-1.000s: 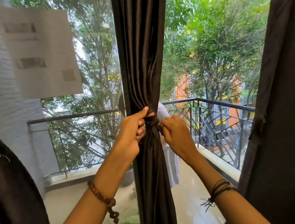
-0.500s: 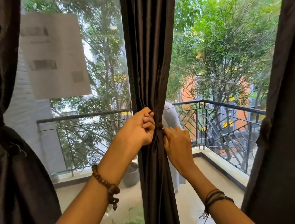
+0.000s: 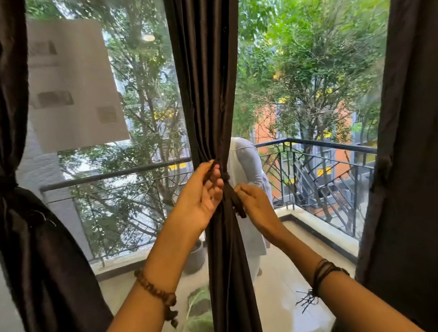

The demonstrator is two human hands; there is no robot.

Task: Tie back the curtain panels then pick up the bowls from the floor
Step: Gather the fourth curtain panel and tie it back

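a person works the tie band [image 3: 235,198] around the middle curtain [image 3: 208,88], which hangs gathered between two glass panes and is cinched at about railing height. the left hand [image 3: 202,196] pinches one end of the band between thumb and forefinger just left of the knot, its other fingers loosely curled. the right hand [image 3: 257,204] grips the other end, which dangles down past its fingers, just right of the knot. the left curtain [image 3: 8,130] already looks tied, with a knot at its waist; the right curtain [image 3: 424,123] also seems gathered, though its tie is hard to make out. no bowls are in view, so that part of the task appears untouched.

the likely trouble from here: the fabric looks sleek, so a loose knot could slide down the bundle or come undone once both ends are let go. pulling unevenly on one end could skew the gather or spill folds out of the band.

there is open room on either side of the middle curtain, with bare glass to the left and right. a sheet of paper [image 3: 72,83] is stuck to the left pane, well above the hands. beyond the glass sit a balcony railing [image 3: 326,145], a white garment [image 3: 249,168] hanging behind the curtain, and trees.
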